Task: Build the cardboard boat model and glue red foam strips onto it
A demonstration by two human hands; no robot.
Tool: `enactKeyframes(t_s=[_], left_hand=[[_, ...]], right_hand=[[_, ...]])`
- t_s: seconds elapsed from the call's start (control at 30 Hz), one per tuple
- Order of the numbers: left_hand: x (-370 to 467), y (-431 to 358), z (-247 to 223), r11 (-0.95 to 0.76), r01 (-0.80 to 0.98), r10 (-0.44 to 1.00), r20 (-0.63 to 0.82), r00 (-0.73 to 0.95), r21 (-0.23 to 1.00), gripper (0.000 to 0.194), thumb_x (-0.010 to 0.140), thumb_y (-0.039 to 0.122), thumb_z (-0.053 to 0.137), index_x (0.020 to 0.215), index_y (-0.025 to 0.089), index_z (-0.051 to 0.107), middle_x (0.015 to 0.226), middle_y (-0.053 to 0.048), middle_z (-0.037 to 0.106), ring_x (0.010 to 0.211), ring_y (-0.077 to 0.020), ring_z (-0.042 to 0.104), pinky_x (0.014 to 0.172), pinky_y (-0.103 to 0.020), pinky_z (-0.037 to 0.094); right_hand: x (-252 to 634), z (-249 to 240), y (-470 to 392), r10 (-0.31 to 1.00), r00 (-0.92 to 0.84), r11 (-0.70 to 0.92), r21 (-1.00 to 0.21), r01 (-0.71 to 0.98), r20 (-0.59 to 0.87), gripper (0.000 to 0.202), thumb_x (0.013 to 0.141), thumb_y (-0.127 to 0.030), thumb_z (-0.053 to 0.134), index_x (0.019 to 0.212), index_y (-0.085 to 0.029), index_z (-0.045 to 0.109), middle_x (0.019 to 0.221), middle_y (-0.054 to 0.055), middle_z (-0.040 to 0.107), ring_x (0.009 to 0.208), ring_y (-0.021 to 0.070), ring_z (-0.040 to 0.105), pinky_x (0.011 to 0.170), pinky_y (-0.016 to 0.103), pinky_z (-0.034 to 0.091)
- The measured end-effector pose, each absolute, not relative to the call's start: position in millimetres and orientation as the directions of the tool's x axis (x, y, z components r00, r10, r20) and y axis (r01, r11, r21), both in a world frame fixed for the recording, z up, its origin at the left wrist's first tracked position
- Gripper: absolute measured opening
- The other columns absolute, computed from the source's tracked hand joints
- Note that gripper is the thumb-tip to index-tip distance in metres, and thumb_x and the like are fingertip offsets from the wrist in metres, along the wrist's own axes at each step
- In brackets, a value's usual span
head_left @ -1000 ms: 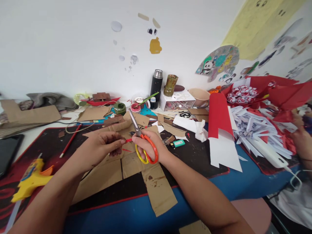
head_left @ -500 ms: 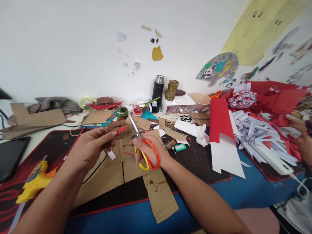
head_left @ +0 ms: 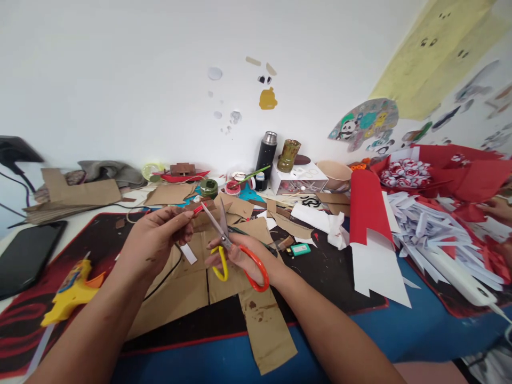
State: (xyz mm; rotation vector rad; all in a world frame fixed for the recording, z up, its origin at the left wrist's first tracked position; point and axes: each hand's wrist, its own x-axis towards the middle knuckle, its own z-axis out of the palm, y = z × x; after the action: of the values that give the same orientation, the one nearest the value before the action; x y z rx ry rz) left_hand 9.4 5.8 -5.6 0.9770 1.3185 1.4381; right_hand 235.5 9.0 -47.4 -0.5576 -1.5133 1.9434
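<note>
Between its thumb and fingers, my left hand [head_left: 160, 234] pinches a small red piece [head_left: 197, 209]. My right hand [head_left: 240, 253] holds scissors [head_left: 225, 240] with one yellow and one red-orange handle. Their blades are spread, and the tips point up and left, right beside the red piece. Whether the blades touch it I cannot tell. Below both hands lies brown cardboard [head_left: 176, 293] with a small white strip [head_left: 189, 254] on it.
A yellow glue gun [head_left: 72, 293] and a black phone [head_left: 32, 258] lie at left. Paint jars [head_left: 208, 188], a black flask [head_left: 266, 154] and a drawer box [head_left: 298, 178] stand behind. Red paper [head_left: 370, 208] and a white paper-strip pile [head_left: 428, 224] lie right, near another person's hand [head_left: 500, 210].
The scissors have opened, and their tips have moved left to the red piece. The whole view has shifted, so the surroundings appear slightly lower and further right.
</note>
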Motion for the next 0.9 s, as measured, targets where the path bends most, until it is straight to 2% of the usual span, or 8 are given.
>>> enactKeyframes(t_s=[0.1, 0.23, 0.4, 0.6, 0.9], left_hand=[[10, 5, -5, -0.017, -0.104, 0.961, -0.012, -0.277, 0.994, 0.030, 0.061, 0.040, 0.096, 0.071, 0.019, 0.077, 0.058, 0.001, 0.066, 0.051, -0.0119, 0.056, 0.048, -0.024, 0.045], [12, 5, -3, -0.048, -0.097, 0.952, 0.016, -0.306, 0.994, 0.030, 0.061, 0.041, 0.095, 0.069, 0.020, 0.076, 0.059, 0.001, 0.066, 0.052, -0.0120, 0.057, 0.048, -0.024, 0.046], [16, 2, -2, -0.049, -0.069, 0.954, 0.026, -0.299, 0.996, 0.030, 0.061, 0.042, 0.095, 0.069, 0.020, 0.076, 0.058, 0.000, 0.066, 0.050, -0.0125, 0.058, 0.048, -0.024, 0.046], [27, -6, 1, -0.035, 0.095, 0.986, 0.050, -0.158, 0.995, 0.031, 0.069, 0.047, 0.091, 0.065, 0.021, 0.074, 0.056, -0.001, 0.067, 0.048, -0.0134, 0.057, 0.048, -0.025, 0.048], [33, -8, 0, -0.036, 0.165, 0.990, 0.058, -0.128, 0.986, 0.035, 0.074, 0.052, 0.086, 0.064, 0.021, 0.073, 0.058, -0.002, 0.069, 0.048, -0.0129, 0.057, 0.048, -0.025, 0.048]], right_hand=[[236, -39, 4, 0.734, -0.678, -0.182, -0.974, -0.132, -0.045, 0.081, 0.087, -0.092, 0.072, 0.116, -0.017, 0.073, 0.084, 0.005, 0.073, 0.069, 0.0194, 0.075, 0.070, 0.032, 0.060], [236, -31, 1, 0.810, -0.579, -0.158, -0.985, -0.063, -0.093, 0.077, 0.083, -0.092, 0.075, 0.100, -0.017, 0.069, 0.077, 0.002, 0.068, 0.057, 0.0139, 0.067, 0.056, 0.026, 0.052], [236, -34, 0, 0.829, -0.551, -0.134, -0.991, -0.027, -0.097, 0.070, 0.086, -0.087, 0.076, 0.100, -0.018, 0.068, 0.074, 0.000, 0.068, 0.053, 0.0124, 0.065, 0.053, 0.024, 0.050], [235, -35, 0, 0.830, -0.546, -0.155, -0.987, -0.029, -0.115, 0.057, 0.088, -0.073, 0.084, 0.098, -0.019, 0.069, 0.068, -0.003, 0.066, 0.049, 0.0120, 0.063, 0.050, 0.023, 0.051], [236, -38, 0, 0.831, -0.553, -0.083, -0.996, -0.019, -0.059, 0.048, 0.098, -0.066, 0.077, 0.091, -0.021, 0.062, 0.066, -0.004, 0.063, 0.051, 0.0121, 0.064, 0.051, 0.023, 0.049]])
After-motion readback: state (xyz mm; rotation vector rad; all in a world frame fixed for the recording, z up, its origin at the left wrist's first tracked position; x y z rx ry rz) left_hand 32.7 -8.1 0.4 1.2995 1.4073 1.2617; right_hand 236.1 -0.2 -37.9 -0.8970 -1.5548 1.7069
